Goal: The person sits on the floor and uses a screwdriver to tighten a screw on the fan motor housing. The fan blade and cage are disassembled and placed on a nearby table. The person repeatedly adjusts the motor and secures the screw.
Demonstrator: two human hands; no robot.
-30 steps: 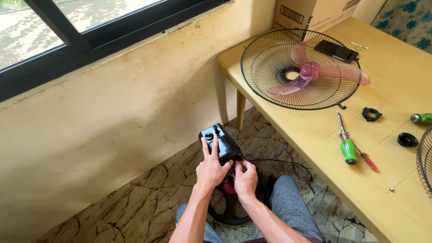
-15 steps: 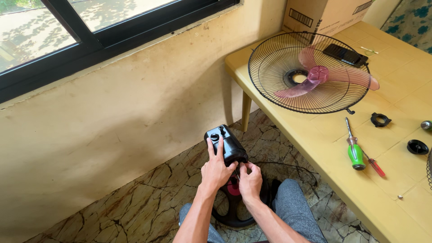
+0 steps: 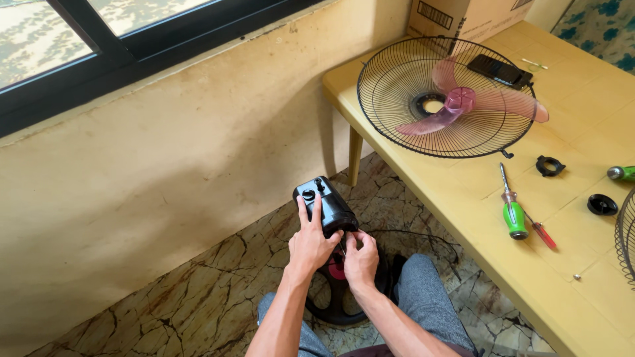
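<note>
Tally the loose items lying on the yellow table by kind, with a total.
Fan grilles: 2, one whole, one cut off at the right edge
Pink fan blade: 1
Screwdrivers: 3, green, small red, green handle at the edge
Black round parts: 2
Black flat device: 1
Cardboard box: 1
Total: 10

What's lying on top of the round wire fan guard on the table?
A pink fan blade lies inside the wire fan guard, and a black flat device rests on its far rim. The tabletop beneath shows through the wires; nothing else is visible there.
</note>
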